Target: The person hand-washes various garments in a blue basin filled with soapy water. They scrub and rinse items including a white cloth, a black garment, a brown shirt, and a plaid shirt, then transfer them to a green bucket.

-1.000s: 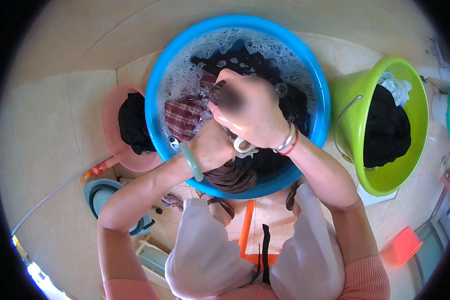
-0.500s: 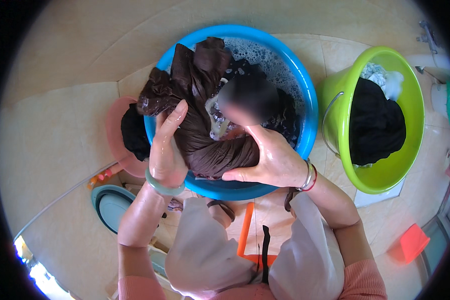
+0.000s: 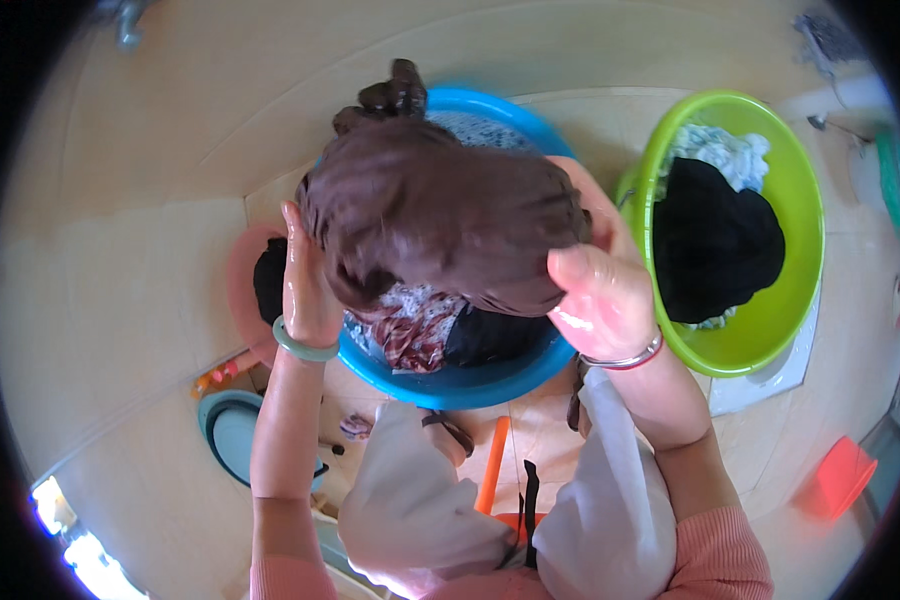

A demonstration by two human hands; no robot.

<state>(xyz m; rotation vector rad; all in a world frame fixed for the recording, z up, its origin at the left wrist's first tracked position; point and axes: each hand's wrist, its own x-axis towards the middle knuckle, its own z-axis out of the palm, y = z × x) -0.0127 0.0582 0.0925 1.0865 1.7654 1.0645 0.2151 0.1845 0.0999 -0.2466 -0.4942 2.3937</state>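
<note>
A wet, bunched brown garment (image 3: 440, 210) is held up above the blue basin (image 3: 450, 395), between my two hands. My right hand (image 3: 615, 290) grips its right end, thumb in front and fingers partly behind the cloth. At the left end, my left hand (image 3: 312, 285) presses against the garment with its thumb upright; its other fingers are hidden behind the fabric. Below, suds, a reddish-brown cloth (image 3: 405, 338) and a black cloth (image 3: 495, 335) show in the basin. A twisted end of the brown garment sticks out over the far rim.
To the right stands a lime-green bucket (image 3: 808, 270) with a black cloth (image 3: 720, 240) and pale cloth (image 3: 725, 155) inside. A pink basin (image 3: 242, 290) with dark cloth and a teal basin (image 3: 220, 445) are at the left. A red container (image 3: 842, 478) sits at far right.
The brown garment has been lifted from the basin and gathered into a bundle. My right hand has moved up and right; my left has shifted slightly left.
</note>
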